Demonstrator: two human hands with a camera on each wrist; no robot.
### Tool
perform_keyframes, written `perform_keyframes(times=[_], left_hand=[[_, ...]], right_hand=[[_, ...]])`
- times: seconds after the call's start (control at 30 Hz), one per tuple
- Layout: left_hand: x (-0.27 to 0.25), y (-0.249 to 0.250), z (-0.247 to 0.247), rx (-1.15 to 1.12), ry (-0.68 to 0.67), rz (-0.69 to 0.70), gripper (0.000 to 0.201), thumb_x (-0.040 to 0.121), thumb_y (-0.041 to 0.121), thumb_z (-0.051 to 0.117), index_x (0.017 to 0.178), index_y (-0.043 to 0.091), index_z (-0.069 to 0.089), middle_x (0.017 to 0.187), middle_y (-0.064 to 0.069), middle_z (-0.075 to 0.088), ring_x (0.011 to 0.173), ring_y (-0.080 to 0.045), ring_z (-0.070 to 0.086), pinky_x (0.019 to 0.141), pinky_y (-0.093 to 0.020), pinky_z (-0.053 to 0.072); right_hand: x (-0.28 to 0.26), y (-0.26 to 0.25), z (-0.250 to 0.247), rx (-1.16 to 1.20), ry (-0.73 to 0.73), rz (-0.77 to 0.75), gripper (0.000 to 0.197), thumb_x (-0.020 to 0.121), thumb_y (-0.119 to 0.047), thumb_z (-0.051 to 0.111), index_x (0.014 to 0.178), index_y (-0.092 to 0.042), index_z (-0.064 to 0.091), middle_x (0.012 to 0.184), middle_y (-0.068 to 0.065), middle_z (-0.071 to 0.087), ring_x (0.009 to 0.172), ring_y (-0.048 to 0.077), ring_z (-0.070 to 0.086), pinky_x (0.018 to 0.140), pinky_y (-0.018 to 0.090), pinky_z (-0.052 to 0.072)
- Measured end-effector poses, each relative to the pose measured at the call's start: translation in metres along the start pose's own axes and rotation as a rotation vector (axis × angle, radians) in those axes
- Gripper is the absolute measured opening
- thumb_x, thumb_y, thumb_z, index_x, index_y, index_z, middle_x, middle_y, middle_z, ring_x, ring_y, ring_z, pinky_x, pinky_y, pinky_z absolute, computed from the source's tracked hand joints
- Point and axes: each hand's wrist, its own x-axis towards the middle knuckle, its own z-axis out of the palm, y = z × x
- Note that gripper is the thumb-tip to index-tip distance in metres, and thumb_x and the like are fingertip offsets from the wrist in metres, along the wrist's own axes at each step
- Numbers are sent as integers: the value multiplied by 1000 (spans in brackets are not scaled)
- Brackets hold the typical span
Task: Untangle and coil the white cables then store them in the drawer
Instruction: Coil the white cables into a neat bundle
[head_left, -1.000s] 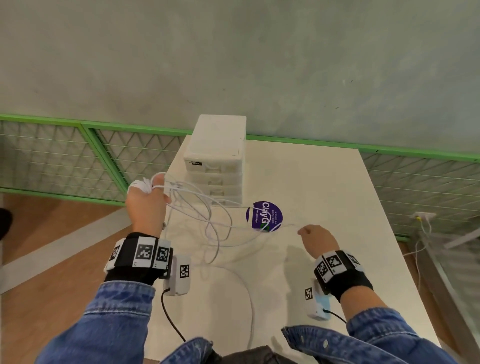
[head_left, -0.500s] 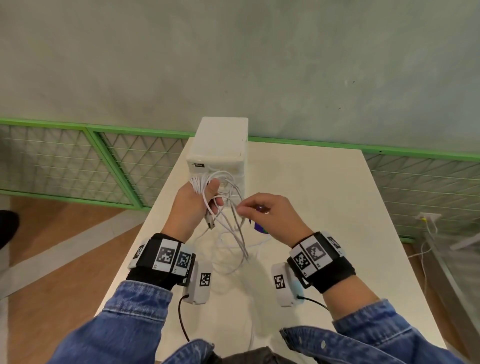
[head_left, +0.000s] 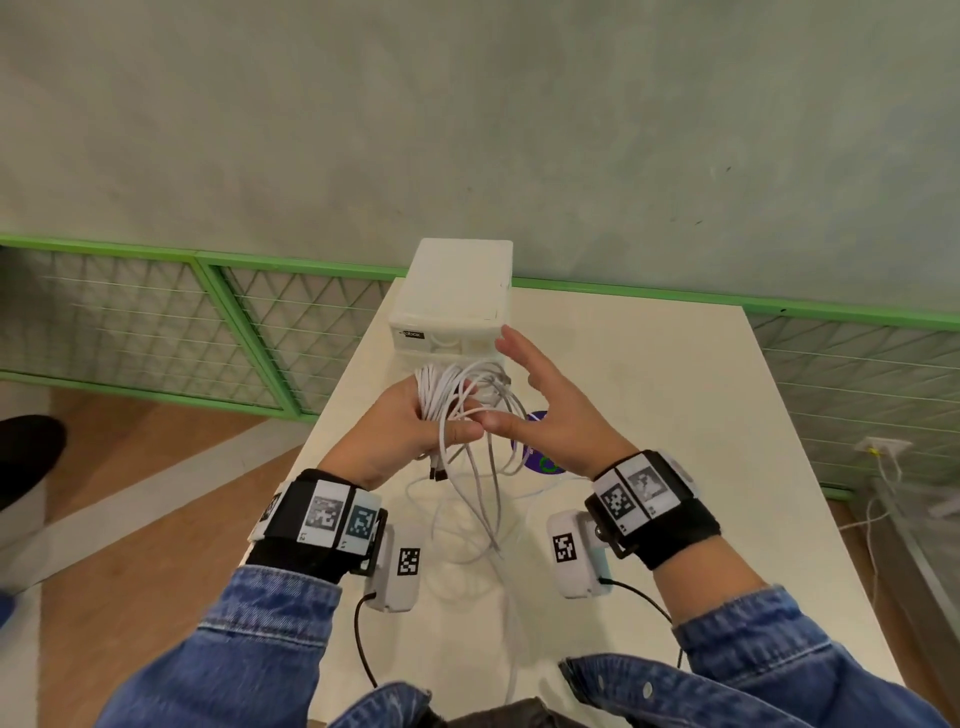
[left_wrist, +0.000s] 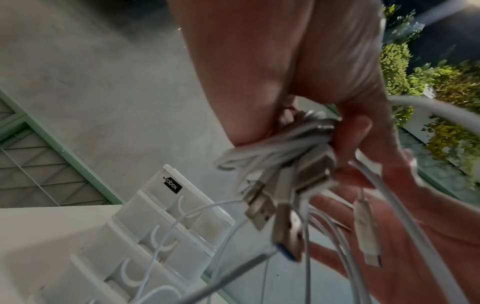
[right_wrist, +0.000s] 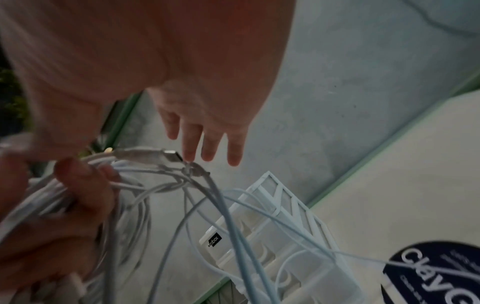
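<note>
White cables (head_left: 447, 395) are held bunched in the left hand (head_left: 400, 431), fingers curled round the gathered loops, raised above the surface (head_left: 649, 415) just in front of the drawer unit (head_left: 452, 296). USB plugs (left_wrist: 275, 207) are seen dangling below the grip in the left wrist view. The right hand (head_left: 550, 410) is spread, fingers straight, gripping nothing; its thumb touches the strands beside the left thumb.

Judged: coiling is under way. Loose tails hang to the surface and are best drawn up loop by loop, plugs kept clear of the loops to avoid snagging. All drawers appear closed.

Surface: pale top with a purple round sticker (head_left: 540, 457). Room: grey wall, green-framed mesh railing (head_left: 218, 322), wooden floor (head_left: 145, 493).
</note>
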Motion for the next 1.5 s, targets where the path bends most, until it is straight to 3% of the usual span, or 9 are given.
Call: perform_keyframes(times=[0.13, 0.3, 0.37, 0.5, 0.73, 0.87, 1.03, 1.2, 1.5], left_hand=[[0, 5, 4, 69, -79, -13, 30, 83, -10, 62, 104, 10, 58, 69, 7, 68, 51, 2, 56, 44, -9, 37], [0, 8, 5, 124, -36, -15, 20, 82, 1, 68, 98, 13, 63, 78, 2, 74, 61, -1, 63, 50, -11, 41], [2, 6, 1, 150, 21, -22, 22, 78, 9, 74, 95, 20, 64, 83, -6, 74, 76, -18, 68, 61, -20, 48], [5, 4, -1, 183, 65, -43, 25, 73, 16, 80, 93, 20, 65, 90, -18, 71, 83, -45, 62, 59, -31, 49], [6, 7, 5, 252, 41, -31, 9, 85, 17, 69, 89, 19, 61, 72, -4, 72, 53, -13, 52, 51, -31, 44], [10, 5, 7, 252, 44, -72, 13, 87, 18, 67, 91, 7, 62, 66, -9, 68, 50, -16, 50, 50, -31, 40], [13, 3, 11, 295, 88, -31, 14, 85, 21, 69, 86, 8, 62, 71, -13, 70, 48, -15, 48, 44, -26, 39], [13, 5, 15, 296, 144, 51, 9, 88, 11, 65, 83, 3, 64, 56, 8, 64, 43, -3, 45, 42, -13, 36], [17, -1, 19, 497, 187, 154, 15, 84, 22, 70, 73, 12, 69, 71, 3, 65, 69, -4, 57, 60, -10, 39]], right_hand=[[4, 4, -2, 72, -30, 32, 48, 82, -39, 64, 126, -44, 45, 123, -14, 56, 117, 2, 51, 105, 26, 37], [6, 3, -4, 135, 73, 48, 21, 93, -8, 54, 109, -14, 66, 99, -1, 69, 92, 6, 64, 89, 23, 50], [5, 1, -9, 154, 90, 55, 20, 92, -5, 55, 104, -11, 68, 94, 0, 70, 85, 4, 64, 81, 16, 50], [4, 0, -14, 169, 109, 84, 19, 92, -9, 55, 96, -19, 71, 88, 3, 71, 78, 10, 61, 73, 17, 51], [3, 2, -20, 122, 121, 95, 18, 92, -6, 54, 96, -11, 71, 83, -4, 69, 74, 0, 62, 73, 14, 49], [2, -2, -18, 136, 182, 37, 18, 91, -3, 55, 95, -9, 71, 84, -2, 68, 72, -4, 61, 71, 11, 47], [1, -4, -26, 252, 138, 113, 23, 93, -4, 51, 98, -16, 70, 92, 17, 71, 82, 21, 62, 79, 30, 52], [4, 1, -31, 180, 131, 187, 26, 92, 0, 51, 103, -12, 71, 81, 14, 72, 59, 11, 62, 56, 24, 51], [2, 1, -29, 149, -28, 289, 12, 82, -14, 69, 89, -21, 76, 60, 1, 70, 47, 11, 49, 44, 19, 39]])
